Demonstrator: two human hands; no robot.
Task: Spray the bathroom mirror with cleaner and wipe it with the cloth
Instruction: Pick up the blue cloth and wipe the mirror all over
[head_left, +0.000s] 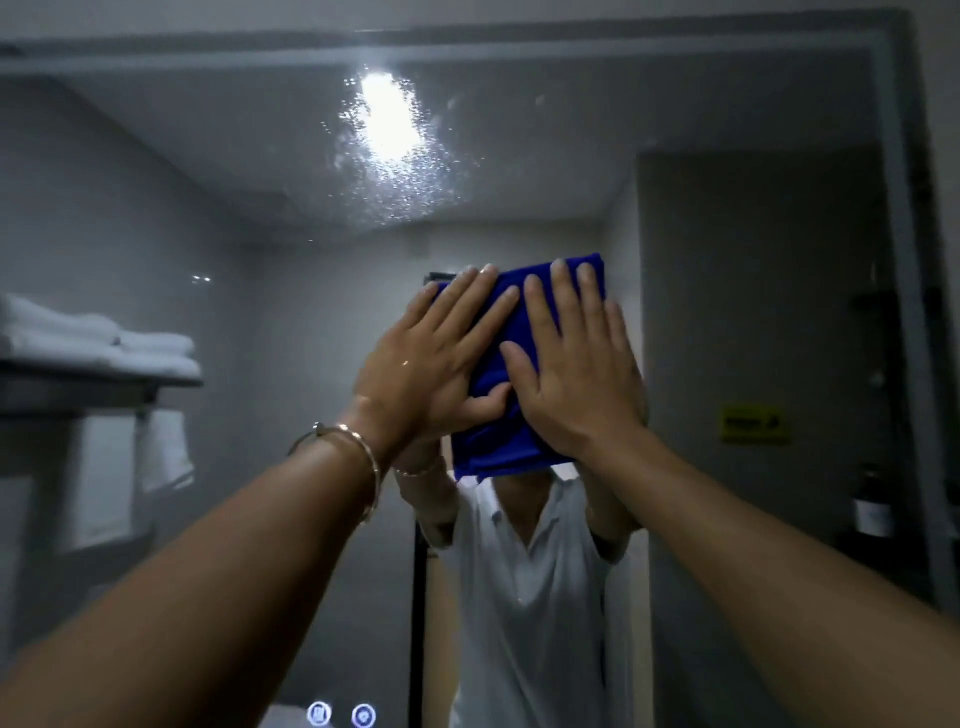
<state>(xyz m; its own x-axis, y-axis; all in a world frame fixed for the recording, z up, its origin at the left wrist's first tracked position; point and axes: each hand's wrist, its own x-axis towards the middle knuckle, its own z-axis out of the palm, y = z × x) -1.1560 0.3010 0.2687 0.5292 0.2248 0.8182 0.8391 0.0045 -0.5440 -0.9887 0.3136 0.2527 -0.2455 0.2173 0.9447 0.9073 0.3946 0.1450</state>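
The bathroom mirror (727, 104) fills nearly the whole head view. A folded blue cloth (498, 447) lies flat against the glass at the centre. My left hand (431, 364) presses on the cloth's left side with straight fingers, a thin bangle on its wrist. My right hand (576, 374) presses on the cloth's right side, fingers straight and spread. Above the cloth, a patch of spray droplets (395, 171) glitters on the glass around a reflected ceiling light. No spray bottle is in view.
The mirror's dark frame (904, 312) runs down the right. Reflected in the glass are a shelf of folded white towels (104, 343) at left, a person in a white shirt behind the cloth, and a door with a yellow sign (753, 423). Two lit touch icons (340, 714) sit at the mirror's bottom.
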